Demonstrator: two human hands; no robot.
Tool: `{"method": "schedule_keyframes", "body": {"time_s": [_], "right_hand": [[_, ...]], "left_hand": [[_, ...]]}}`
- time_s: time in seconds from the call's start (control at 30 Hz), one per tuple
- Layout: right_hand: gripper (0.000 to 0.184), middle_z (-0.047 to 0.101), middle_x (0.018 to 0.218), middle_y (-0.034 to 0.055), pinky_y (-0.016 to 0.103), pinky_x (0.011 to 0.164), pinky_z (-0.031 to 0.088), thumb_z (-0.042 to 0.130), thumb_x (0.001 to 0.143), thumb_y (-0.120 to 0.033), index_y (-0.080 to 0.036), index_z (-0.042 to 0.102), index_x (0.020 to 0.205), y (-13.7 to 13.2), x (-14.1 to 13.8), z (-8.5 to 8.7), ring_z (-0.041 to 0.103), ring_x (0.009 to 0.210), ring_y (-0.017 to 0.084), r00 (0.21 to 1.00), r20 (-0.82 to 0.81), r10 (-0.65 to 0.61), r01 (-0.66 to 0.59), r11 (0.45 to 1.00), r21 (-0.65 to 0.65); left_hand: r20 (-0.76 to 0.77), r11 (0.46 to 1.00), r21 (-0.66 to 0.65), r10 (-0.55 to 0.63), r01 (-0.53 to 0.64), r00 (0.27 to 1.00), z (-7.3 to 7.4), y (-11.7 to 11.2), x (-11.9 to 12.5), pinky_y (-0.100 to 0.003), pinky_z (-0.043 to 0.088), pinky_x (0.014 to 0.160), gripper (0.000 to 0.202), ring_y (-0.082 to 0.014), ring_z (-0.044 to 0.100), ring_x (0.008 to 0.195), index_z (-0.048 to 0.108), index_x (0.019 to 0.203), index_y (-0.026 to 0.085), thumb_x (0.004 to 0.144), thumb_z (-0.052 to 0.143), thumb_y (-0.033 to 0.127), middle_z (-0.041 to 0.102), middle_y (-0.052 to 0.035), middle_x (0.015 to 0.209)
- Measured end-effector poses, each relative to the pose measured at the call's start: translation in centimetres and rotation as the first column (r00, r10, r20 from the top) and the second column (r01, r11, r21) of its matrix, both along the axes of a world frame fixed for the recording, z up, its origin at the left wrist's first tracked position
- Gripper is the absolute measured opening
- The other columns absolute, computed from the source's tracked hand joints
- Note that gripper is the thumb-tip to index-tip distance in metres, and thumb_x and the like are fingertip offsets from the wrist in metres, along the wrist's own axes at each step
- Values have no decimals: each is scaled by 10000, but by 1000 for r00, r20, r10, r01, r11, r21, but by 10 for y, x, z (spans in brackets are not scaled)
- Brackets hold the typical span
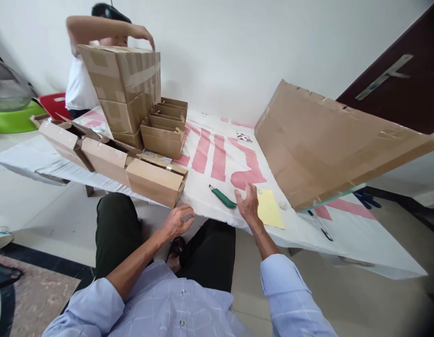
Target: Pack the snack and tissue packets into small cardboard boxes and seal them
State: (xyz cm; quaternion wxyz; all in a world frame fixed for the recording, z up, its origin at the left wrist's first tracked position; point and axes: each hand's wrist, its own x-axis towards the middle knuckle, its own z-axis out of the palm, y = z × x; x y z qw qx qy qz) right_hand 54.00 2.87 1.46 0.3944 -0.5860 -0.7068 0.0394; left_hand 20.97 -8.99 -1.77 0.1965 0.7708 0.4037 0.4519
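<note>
My right hand [248,202] reaches over the table edge with thumb and fingers apart and nothing visible between them. Just left of it lies a green utility knife [223,196], its tip pointing to the far left. A yellow sheet of paper [271,209] lies right beside this hand, with a small printed mark at its top corner. My left hand [178,221] hovers at the near table edge, fingers loosely curled with a gap by the thumb; I see nothing in it. Close above it is the end of a row of long cardboard boxes [152,182].
Taped cardboard cartons [133,77] are stacked at the left, with open divided boxes [164,133] beside them. Behind the stack a person [82,84] rests a hand on top. A large cardboard sheet [336,145] leans at the right; a pen [320,225] and tape roll [283,205] lie nearby.
</note>
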Motion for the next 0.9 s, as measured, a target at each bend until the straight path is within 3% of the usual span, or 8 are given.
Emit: {"method": "schedule_keyframes", "body": {"time_s": [0.13, 0.23, 0.3, 0.4, 0.47, 0.67, 0.77, 0.9], "right_hand": [[852, 544, 1665, 191, 603, 1253, 502, 716, 996, -638, -268, 422, 1704, -16, -91, 10, 557, 1518, 378, 895, -261, 361, -386, 921, -51], [1253, 365, 1811, 211, 652, 1348, 374, 890, 829, -711, -280, 220, 1795, -26, -152, 5, 387, 1673, 414, 776, -375, 507, -582, 806, -113], [1451, 237, 1864, 220, 666, 1392, 279, 950, 740, -732, -279, 96, 1822, -28, -182, -1, 267, 1732, 417, 733, -423, 533, -636, 758, -147], [1533, 165, 1886, 192, 636, 1413, 239, 975, 716, -707, -305, 1, 1829, -28, -211, -6, 222, 1750, 389, 711, -459, 532, -653, 743, -150], [1513, 212, 1871, 187, 624, 1401, 274, 980, 734, -658, -318, -7, 1828, -26, -219, -5, 282, 1727, 377, 706, -467, 533, -651, 747, -131], [1420, 376, 1804, 196, 631, 1303, 433, 990, 721, -520, -328, 116, 1825, -22, -189, 13, 415, 1655, 385, 690, -488, 534, -672, 723, -160], [1333, 447, 1781, 158, 613, 1300, 442, 983, 716, -512, -345, 236, 1808, -22, -150, 25, 464, 1630, 375, 677, -481, 556, -699, 691, -184], [1251, 502, 1755, 133, 598, 1301, 441, 971, 726, -485, -341, 326, 1787, -27, -104, 42, 517, 1592, 370, 679, -472, 563, -721, 634, -280]], "left_hand": [[69, 984, 44, 168, -171, 983, 12, -21, -21, -368, 618, 868, 149, -230, 747, 907, 767, 970, 226, 1002, 631, 173, 762, -92, 960], [97, 930, 83, 351, -359, 931, 26, -33, -50, -360, 616, 858, 143, -219, 728, 908, 750, 978, 228, 1020, 617, 194, 732, -73, 963], [139, 833, 91, 533, -546, 835, 33, -33, -77, -367, 625, 859, 124, -238, 719, 995, 749, 1067, 225, 998, 646, 226, 720, -90, 1068], [234, 629, -2, 756, -778, 611, 35, -23, -122, -374, 647, 837, 409, -284, 697, 1157, 692, 1316, 207, 913, 711, 267, 679, -143, 1274], [282, 591, -112, 790, -799, 545, 33, -11, -148, -366, 655, 829, 563, -284, 708, 1181, 633, 1419, 204, 869, 724, 280, 663, -166, 1366], [343, 792, -249, 611, -558, 714, 30, 3, -166, -355, 651, 821, 595, -290, 756, 1178, 637, 1422, 211, 865, 745, 389, 739, -163, 1354], [368, 854, -269, 518, -445, 772, 40, 0, -156, -418, 651, 942, 542, -326, 732, 1278, 683, 1364, 217, 899, 749, 487, 751, -159, 1353], [353, 937, -237, 331, -258, 875, 64, 9, -148, -470, 627, 1056, 515, -384, 611, 1478, 735, 1264, 226, 877, 777, 564, 638, -178, 1577]]}}
